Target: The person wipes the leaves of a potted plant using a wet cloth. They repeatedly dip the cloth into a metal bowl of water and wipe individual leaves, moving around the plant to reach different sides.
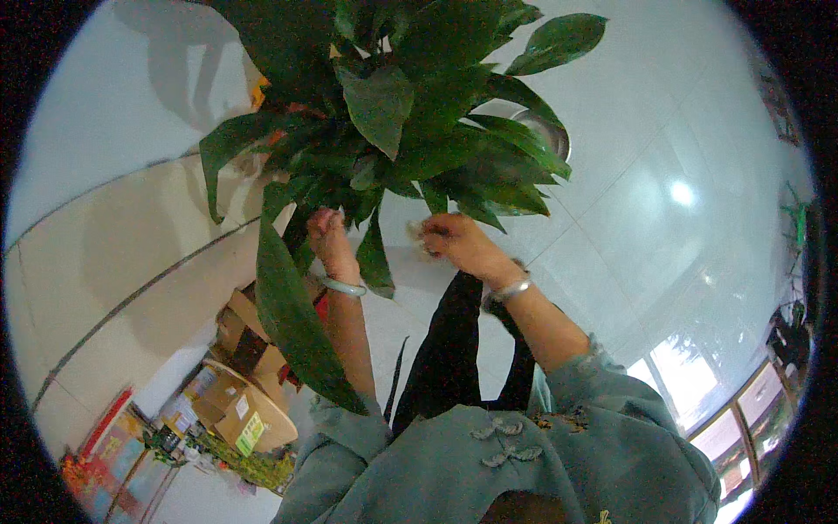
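A large leafy green plant (445, 105) fills the upper middle, its long dark leaves hanging toward me. My left hand (330, 240), with a pale bangle at the wrist, is closed among the lower leaves. Whatever its fingers pinch is hidden. To the right, my right hand (461, 247) is closed on a crumpled whitish cloth (417, 240), slightly blurred, just below the leaf tips. A silver bangle circles that wrist. One long leaf (292, 306) droops across my left forearm. Leaves hide the plant's base.
A metal basin (546, 131) shows partly behind the leaves on the right. Opened cardboard boxes (240, 406) stand at lower left, near a red-edged item (109, 437). A pale ledge (113, 253) runs along the left. Shiny tiled floor (628, 201) spreads to the right.
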Demonstrator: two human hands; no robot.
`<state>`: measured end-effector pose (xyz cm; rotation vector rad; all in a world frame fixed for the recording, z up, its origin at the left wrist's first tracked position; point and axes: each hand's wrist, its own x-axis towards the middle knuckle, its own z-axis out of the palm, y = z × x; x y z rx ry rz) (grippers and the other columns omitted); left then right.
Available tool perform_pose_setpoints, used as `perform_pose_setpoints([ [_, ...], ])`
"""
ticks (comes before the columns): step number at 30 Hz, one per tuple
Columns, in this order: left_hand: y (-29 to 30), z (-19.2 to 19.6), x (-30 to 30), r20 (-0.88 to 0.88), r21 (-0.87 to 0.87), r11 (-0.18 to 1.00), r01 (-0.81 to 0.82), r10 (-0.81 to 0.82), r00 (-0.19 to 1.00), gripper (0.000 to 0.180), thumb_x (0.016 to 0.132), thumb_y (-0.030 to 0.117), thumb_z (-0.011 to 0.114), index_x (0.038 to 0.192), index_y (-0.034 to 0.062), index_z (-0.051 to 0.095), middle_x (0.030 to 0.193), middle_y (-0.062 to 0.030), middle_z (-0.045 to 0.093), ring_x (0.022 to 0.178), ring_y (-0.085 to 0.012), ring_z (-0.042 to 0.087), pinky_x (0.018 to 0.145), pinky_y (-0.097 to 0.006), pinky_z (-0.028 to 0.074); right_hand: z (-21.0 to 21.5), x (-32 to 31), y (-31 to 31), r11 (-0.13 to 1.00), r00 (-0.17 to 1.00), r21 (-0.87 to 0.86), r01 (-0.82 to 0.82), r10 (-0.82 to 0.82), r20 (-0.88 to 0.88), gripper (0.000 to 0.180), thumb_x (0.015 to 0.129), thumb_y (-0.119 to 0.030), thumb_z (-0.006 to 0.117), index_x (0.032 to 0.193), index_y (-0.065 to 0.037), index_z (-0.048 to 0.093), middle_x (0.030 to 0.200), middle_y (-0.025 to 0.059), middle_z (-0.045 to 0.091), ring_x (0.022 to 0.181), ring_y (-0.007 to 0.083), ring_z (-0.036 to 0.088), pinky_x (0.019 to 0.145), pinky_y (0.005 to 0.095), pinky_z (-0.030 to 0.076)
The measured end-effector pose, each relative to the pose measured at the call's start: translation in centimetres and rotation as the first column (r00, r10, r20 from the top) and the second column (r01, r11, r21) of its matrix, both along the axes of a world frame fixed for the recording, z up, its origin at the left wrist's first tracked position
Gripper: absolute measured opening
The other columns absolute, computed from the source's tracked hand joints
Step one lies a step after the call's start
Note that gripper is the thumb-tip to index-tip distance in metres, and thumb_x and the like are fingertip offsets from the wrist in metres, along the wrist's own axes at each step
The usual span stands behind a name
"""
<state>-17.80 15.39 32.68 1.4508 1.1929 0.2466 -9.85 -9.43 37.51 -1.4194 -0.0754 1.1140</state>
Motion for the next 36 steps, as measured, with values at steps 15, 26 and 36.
perform_pose_setpoints([
  [15,0.1,-8.3,5.5,0.07,-0.34,0.94,0.016,0.008,0.998,0.037,0.085,0.016,0.067,0.118,0.0027,0.056,0.111,-0.0086,0.064,0.098,-0.0236,0.06,0.083,-0.035,0.048,-14.7,1.3,12.0,0.876,0.535,-0.329,0.352,0.1,0.839,0.032,0.083,-0.017,0.065,0.115,-0.012,0.064,0.108,0.0128,0.063,0.094,0.0325,0.06,0.077,0.0451,0.049],
  [26,-2.1,-8.3,5.7,0.176,-0.639,0.769,-0.021,0.173,0.969,0.023,0.09,0.02,0.061,0.11,0.0101,0.062,0.106,-0.0017,0.063,0.09,-0.0155,0.059,0.069,-0.03,0.05,-14.8,-0.5,13.0,0.924,0.63,-0.188,0.331,-0.068,0.774,0.025,0.087,-0.014,0.059,0.111,-0.01,0.065,0.098,0.0168,0.065,0.088,0.0353,0.062,0.075,0.0408,0.051],
  [36,-2.2,-8.7,5.0,0.239,-0.664,0.747,-0.026,0.245,0.939,0.023,0.094,0.018,0.055,0.112,0.0052,0.061,0.107,-0.0044,0.064,0.098,-0.0185,0.06,0.077,-0.032,0.051,-13.3,1.3,13.5,0.936,0.863,-0.102,0.336,-0.263,0.431,0.019,0.089,-0.016,0.056,0.103,-0.008,0.065,0.094,0.0165,0.066,0.083,0.0371,0.063,0.074,0.0408,0.052],
])
